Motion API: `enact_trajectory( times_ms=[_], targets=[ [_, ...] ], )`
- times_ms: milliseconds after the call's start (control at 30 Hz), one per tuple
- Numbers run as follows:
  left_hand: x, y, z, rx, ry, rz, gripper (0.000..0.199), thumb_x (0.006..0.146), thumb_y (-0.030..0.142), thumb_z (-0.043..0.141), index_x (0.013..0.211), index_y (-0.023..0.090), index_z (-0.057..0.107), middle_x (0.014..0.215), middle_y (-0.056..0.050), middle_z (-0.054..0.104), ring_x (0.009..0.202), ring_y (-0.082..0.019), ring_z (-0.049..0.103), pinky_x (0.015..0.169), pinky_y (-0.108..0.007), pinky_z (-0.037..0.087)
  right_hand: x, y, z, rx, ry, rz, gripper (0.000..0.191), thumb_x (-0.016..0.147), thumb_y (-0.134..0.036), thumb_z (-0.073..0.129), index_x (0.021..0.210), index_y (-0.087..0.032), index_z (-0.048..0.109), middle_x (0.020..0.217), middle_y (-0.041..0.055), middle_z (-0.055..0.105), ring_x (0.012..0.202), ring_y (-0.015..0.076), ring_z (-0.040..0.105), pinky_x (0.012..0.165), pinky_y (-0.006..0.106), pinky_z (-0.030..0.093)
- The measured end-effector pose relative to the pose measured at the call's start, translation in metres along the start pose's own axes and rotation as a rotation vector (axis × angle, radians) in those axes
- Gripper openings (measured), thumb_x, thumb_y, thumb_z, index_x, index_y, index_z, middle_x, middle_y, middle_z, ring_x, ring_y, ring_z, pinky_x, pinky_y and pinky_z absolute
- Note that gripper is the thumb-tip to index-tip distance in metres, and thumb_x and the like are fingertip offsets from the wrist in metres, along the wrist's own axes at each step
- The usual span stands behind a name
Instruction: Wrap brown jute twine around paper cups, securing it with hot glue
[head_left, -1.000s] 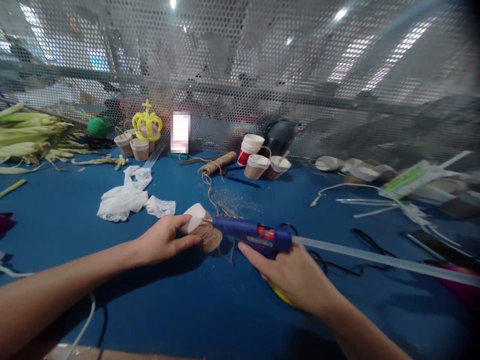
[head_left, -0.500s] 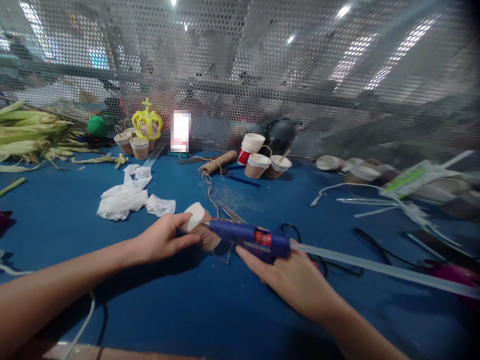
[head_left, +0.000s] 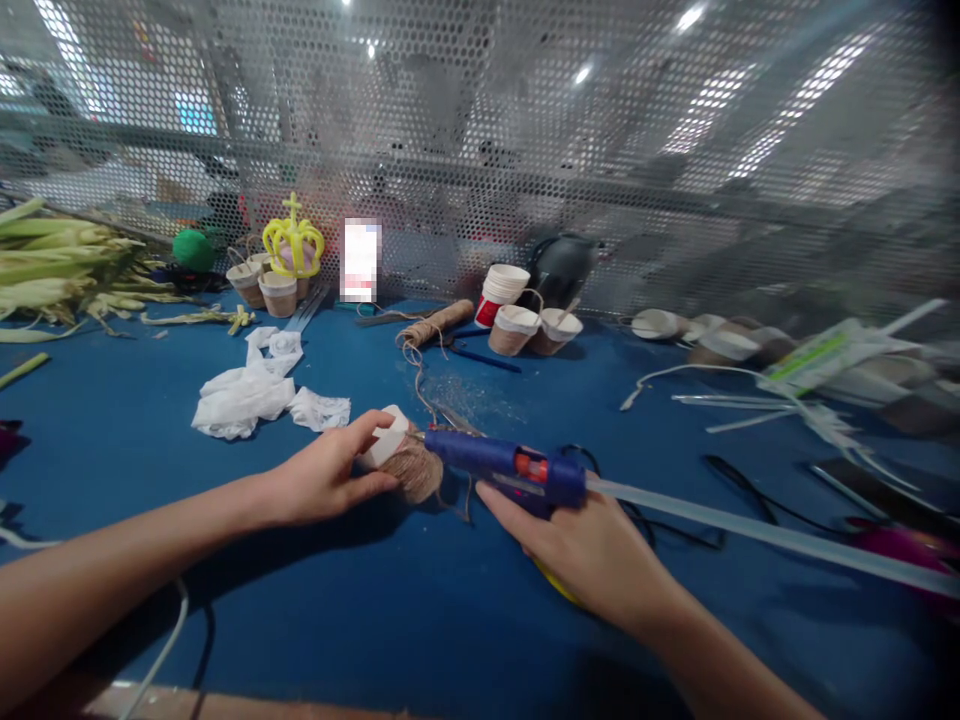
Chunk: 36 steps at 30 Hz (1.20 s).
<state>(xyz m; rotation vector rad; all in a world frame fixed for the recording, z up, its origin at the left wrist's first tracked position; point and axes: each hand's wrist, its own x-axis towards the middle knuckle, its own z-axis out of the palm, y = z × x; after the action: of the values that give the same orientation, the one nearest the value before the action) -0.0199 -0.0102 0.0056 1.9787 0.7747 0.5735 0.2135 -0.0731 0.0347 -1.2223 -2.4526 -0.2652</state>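
Observation:
My left hand [head_left: 334, 470] grips the white end of a small paper cup [head_left: 414, 468], which lies tilted and is wrapped in brown twine. In my right hand [head_left: 581, 545] is a blue glue gun [head_left: 495, 462], a long clear glue stick [head_left: 750, 535] jutting from its back. The gun's nozzle points left at the cup's wrapped side, close to the white part. Loose twine trails below the cup and runs up toward a twine roll [head_left: 442, 322]. Scissors blades [head_left: 457, 418] lie partly hidden behind the gun.
Crumpled white cloth [head_left: 244, 400] lies left of the cup. Twine-wrapped cups [head_left: 514, 332] and a yellow crown [head_left: 294, 245] stand along the mesh panel [head_left: 450, 120]. Husks [head_left: 60, 260] are at far left; glue sticks [head_left: 731, 402] and black cords [head_left: 742, 490] at right.
The glue gun and my right hand have shifted slightly right. The cup has turned a little in my left hand, and a yellow edge now shows under my right hand.

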Motion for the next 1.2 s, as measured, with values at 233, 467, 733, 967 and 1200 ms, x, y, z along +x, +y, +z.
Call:
enact_trajectory(
  times_ms=[233, 467, 733, 967, 1200],
  targets=[
    [-0.0006, 0.0008, -0.0004, 0.018, -0.018, -0.003, 0.043, 0.079, 0.022, 0.051, 0.116, 0.015, 0.03, 0.094, -0.009, 0.063, 0.079, -0.018, 0.061, 0.071, -0.03, 0.047, 0.0003, -0.0029, -0.0034, -0.013, -0.063, 0.015, 0.029, 0.08, -0.015, 0.04, 0.086, -0.022, 0.067, 0.066, 0.0039, 0.069, 0.071, 0.0193, 0.064, 0.065, 0.031, 0.05],
    [-0.0003, 0.0018, -0.0018, 0.034, -0.031, 0.009, 0.043, 0.08, 0.02, 0.05, 0.117, 0.014, 0.03, 0.096, -0.01, 0.063, 0.079, -0.018, 0.061, 0.071, -0.029, 0.047, 0.0, -0.0042, -0.0017, -0.283, -0.045, -0.194, 0.038, 0.073, -0.004, 0.038, 0.086, -0.023, 0.068, 0.069, 0.0042, 0.07, 0.071, 0.0215, 0.065, 0.064, 0.033, 0.051],
    [0.0006, 0.0014, -0.0019, 0.081, -0.033, 0.03, 0.043, 0.081, 0.021, 0.049, 0.118, 0.014, 0.029, 0.096, -0.011, 0.062, 0.08, -0.018, 0.06, 0.073, -0.03, 0.046, -0.0037, -0.0021, -0.0002, -0.315, 0.033, -0.301, 0.036, 0.073, -0.003, 0.037, 0.083, -0.02, 0.068, 0.069, 0.0065, 0.07, 0.068, 0.024, 0.066, 0.06, 0.035, 0.051],
    [-0.0003, 0.0007, -0.003, 0.076, -0.051, 0.033, 0.044, 0.082, 0.022, 0.049, 0.12, 0.014, 0.028, 0.097, -0.011, 0.063, 0.08, -0.018, 0.06, 0.072, -0.031, 0.046, -0.0043, -0.0023, -0.0024, -0.214, 0.045, -0.243, 0.038, 0.072, 0.0, 0.037, 0.083, -0.019, 0.068, 0.067, 0.0088, 0.069, 0.066, 0.0253, 0.065, 0.06, 0.037, 0.051],
    [-0.0004, 0.0004, -0.0039, 0.092, -0.048, 0.047, 0.044, 0.081, 0.022, 0.05, 0.119, 0.015, 0.029, 0.095, -0.01, 0.063, 0.079, -0.018, 0.06, 0.071, -0.03, 0.046, -0.0003, 0.0011, -0.0046, -0.205, -0.028, -0.167, 0.044, 0.073, -0.002, 0.031, 0.088, -0.021, 0.068, 0.062, 0.0063, 0.068, 0.058, 0.0203, 0.063, 0.056, 0.032, 0.05]
  ],
)
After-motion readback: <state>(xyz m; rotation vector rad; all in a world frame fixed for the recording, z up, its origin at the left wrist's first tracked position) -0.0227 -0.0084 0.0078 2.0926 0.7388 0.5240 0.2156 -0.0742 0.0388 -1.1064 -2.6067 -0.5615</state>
